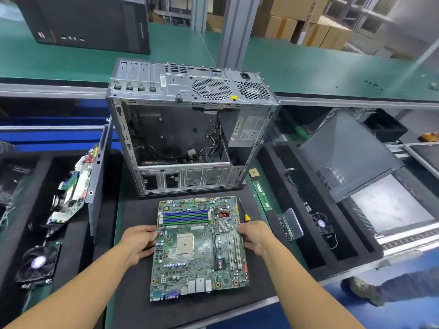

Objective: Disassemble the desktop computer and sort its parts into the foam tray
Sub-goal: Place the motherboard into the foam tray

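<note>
grips motherboard (pixel 199 248) at lower centre, left hand (pixel 140 243) and right hand (pixel 255 236) curled round its side edges; risks knocking screwdriver (pixel 247 218) beside right hand, or flexing board

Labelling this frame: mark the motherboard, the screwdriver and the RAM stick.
motherboard (pixel 199 248), head view, board centre.
screwdriver (pixel 247 218), head view, yellow handle.
RAM stick (pixel 261 195), head view, mid-length.

Noted at 12 o'clock: aluminium post (pixel 234 32) rising behind green-topped bench (pixel 71 60). At 1 o'clock: stacked cardboard boxes (pixel 297 22). At 5 o'clock: blue floor (pixel 392 314).
</note>
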